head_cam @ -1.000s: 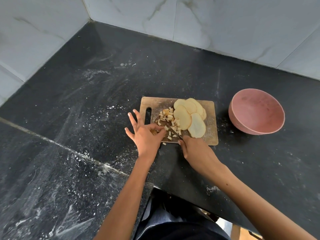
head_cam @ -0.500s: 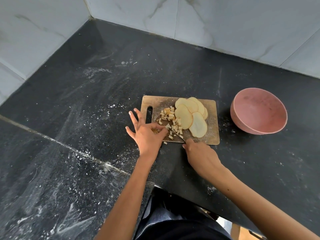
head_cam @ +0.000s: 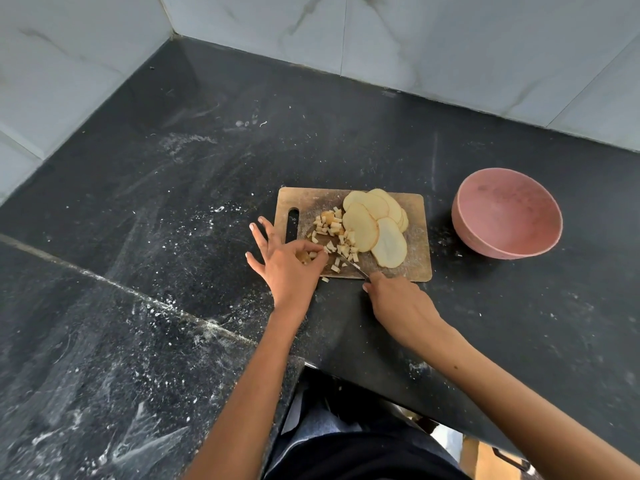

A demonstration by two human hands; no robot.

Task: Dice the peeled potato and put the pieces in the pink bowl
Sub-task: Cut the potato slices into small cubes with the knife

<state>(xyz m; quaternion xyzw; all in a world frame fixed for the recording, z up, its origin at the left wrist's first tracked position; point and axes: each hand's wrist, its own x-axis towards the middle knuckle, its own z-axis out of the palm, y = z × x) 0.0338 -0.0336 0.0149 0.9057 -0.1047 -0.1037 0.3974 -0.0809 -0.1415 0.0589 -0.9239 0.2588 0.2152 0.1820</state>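
Potato slices (head_cam: 375, 225), pale and oval, lie fanned and overlapping on the right half of the wooden cutting board (head_cam: 417, 237), and to their left we see a loose scatter of diced pieces (head_cam: 330, 230) spread across the middle of the board. One small cube (head_cam: 325, 279) sits just off the board's near edge on the dark desk (head_cam: 173, 202). The board has a slot handle at its left end.

Our left hand (head_cam: 287, 268) rests at the near left corner of the board. Its thumb and forefinger pinch a small piece of potato against the wood, while the other fingers splay out over the desk beside the slot. Our right hand (head_cam: 401, 304) is just below the board's near edge with its grip closed around the handle of a knife (head_cam: 351, 263). The thin blade angles up and left across the board, its tip among the diced pieces close to the left hand's fingertips.

The pink bowl (head_cam: 485, 237) stands upright on the desk to the right of the board, near it but not touching, and we see no potato inside it. White dusty smears and specks mark the desk, mostly on the left. Grey-veined white tiles (head_cam: 415, 46) form the wall behind.
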